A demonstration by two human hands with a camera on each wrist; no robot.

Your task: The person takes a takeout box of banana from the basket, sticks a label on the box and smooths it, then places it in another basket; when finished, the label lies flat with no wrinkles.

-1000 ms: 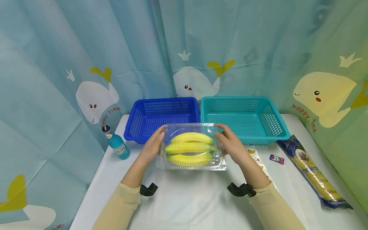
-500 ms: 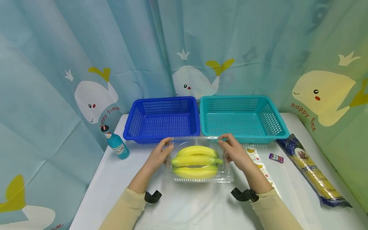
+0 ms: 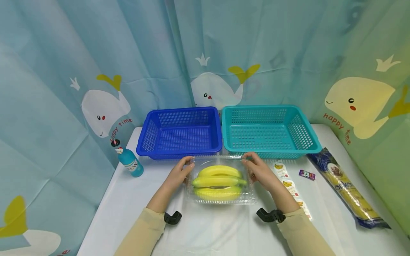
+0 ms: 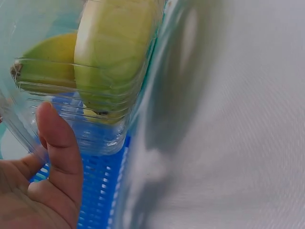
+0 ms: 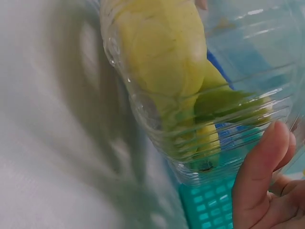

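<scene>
A clear plastic clamshell box [image 3: 221, 201] with several yellow bananas [image 3: 219, 181] inside is held between both hands over the middle of the white table. My left hand [image 3: 177, 176] grips its left end, and my right hand [image 3: 261, 174] grips its right end near the far corner. Seen from the left wrist, the thumb of the left hand [image 4: 59, 157] lies against the ribbed side wall, fingers behind the edge. The right wrist view has the right hand [image 5: 264, 181] pinching the opposite end the same way. Greenish banana tips [image 5: 228, 102] show through the plastic.
Behind the box stand a blue basket [image 3: 184, 156] and a teal basket [image 3: 272, 155], side by side. A blue bottle [image 3: 131, 163] is at left. To the right lie a strip of banana stickers [image 3: 289, 185], a small purple packet [image 3: 306, 174] and a long yellow-and-blue food package [image 3: 349, 190].
Both hands have brought the box of bananas down and toward the body, slightly right, away from the baskets. Over the last half second it has hardly moved. More of the sticker strip shows.
</scene>
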